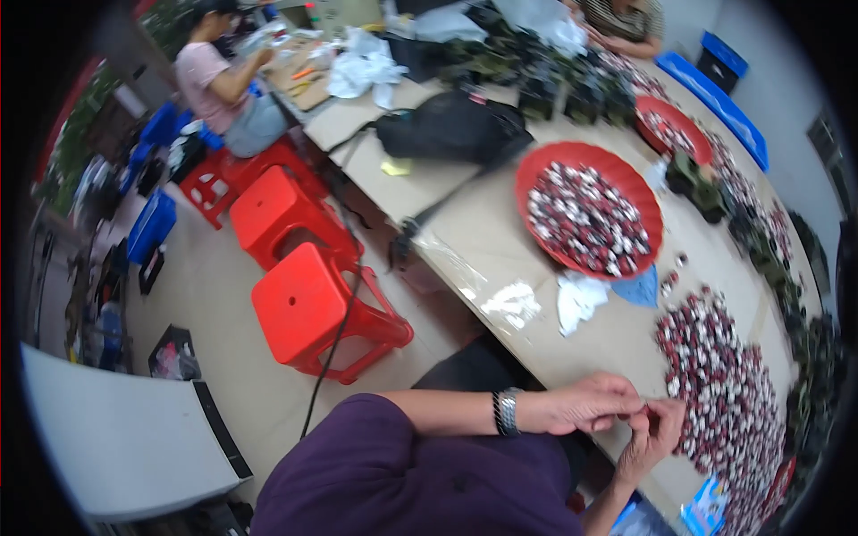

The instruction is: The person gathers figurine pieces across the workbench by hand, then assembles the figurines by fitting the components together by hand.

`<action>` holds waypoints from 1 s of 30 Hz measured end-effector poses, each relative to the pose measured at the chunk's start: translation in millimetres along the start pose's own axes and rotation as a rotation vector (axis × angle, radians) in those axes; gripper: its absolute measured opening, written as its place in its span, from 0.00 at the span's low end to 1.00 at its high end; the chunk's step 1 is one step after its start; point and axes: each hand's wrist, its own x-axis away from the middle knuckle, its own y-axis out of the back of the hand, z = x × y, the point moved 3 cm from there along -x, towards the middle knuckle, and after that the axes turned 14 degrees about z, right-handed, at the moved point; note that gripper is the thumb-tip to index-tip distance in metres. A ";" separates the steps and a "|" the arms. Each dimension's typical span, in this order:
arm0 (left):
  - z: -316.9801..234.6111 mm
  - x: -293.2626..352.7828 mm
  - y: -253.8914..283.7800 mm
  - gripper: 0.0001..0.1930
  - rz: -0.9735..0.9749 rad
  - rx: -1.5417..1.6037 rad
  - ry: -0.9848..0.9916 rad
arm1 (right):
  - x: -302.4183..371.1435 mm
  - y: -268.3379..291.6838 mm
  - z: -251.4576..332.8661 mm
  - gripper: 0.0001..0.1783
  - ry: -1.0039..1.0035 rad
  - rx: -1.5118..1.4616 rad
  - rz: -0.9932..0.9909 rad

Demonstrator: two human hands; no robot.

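My left hand, with a metal watch at its wrist, reaches across from the left, its fingers pinched together. Against its fingertips press those of my right hand, also closed. Whatever is between them is too small to make out. Just right of my hands spreads a big pile of small dark red and white pieces on the table. Farther off stands a red scalloped basin filled with similar pieces. A white cloth and a blue cloth lie at its near edge.
A black bag with straps lies on the table; dark green bundles line its far side. A smaller red basin stands beyond. Red stools stand left, near a hanging cable. Two other people sit at the far end.
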 end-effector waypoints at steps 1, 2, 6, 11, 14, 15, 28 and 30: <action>-0.2 0.0 0.9 0.11 0.011 -0.018 0.002 | -2.5 -3.4 -0.5 0.25 0.020 -0.011 -0.023; -2.9 1.6 1.7 0.10 -0.005 -0.010 0.006 | -3.0 -7.1 -5.3 0.27 -0.022 -0.050 -0.029; -7.0 5.4 5.9 0.13 -0.101 -0.057 0.011 | -12.0 -13.8 2.4 0.30 -0.055 -0.163 0.034; -13.6 2.2 9.4 0.14 -0.084 -0.065 0.036 | -4.6 -10.5 -16.4 0.19 -0.118 -0.398 0.157; -10.0 -2.4 4.9 0.15 -0.078 -0.066 0.060 | 3.7 -12.6 -26.1 0.19 -0.146 -0.531 0.186; -8.1 -2.4 4.3 0.15 -0.106 -0.063 0.056 | 4.7 -13.0 -24.6 0.19 -0.158 -0.600 0.178; -14.7 3.0 6.6 0.14 -0.131 -0.154 0.021 | -4.5 -12.4 -14.4 0.13 -0.120 -0.462 0.192; -15.2 9.2 5.4 0.12 -0.186 -0.124 0.016 | -15.5 -8.3 -10.0 0.16 -0.109 -0.315 0.259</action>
